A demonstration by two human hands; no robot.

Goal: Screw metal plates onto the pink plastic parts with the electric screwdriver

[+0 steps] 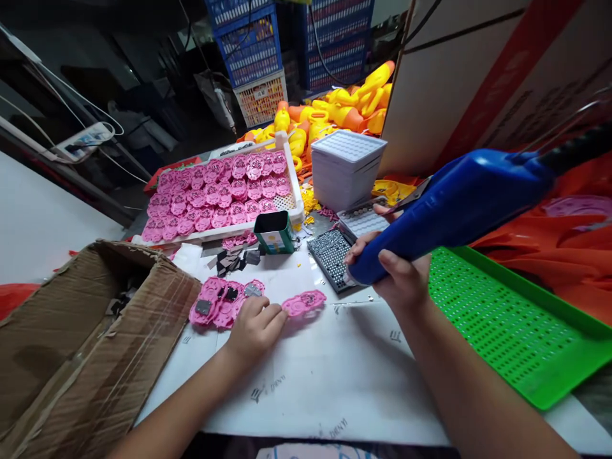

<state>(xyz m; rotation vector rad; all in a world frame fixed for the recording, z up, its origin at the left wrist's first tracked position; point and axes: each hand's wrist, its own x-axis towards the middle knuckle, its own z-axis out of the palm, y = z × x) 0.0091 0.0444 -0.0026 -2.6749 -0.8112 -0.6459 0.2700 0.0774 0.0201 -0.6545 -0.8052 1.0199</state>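
Observation:
My right hand [407,280] is wrapped round a blue electric screwdriver [449,197], its cable running off to the upper right. The tool's lower end is over a black perforated tray [331,255] that seems to hold small screws. Between the closed fingertips of my left hand [258,328] is the edge of a flat pink plastic piece [306,303], tilted just above the white-covered table [335,370]. Beside that hand, several similar pink pieces [222,303] overlap, some with grey or black squares on them.
An open cardboard box [119,331] stands at the left, a green perforated tray [521,325] at the right. Behind are a dark green container [274,233], black pads [234,258], a white crate [295,185] of pink pieces, stacked white trays [347,169] and yellow-orange parts [335,111].

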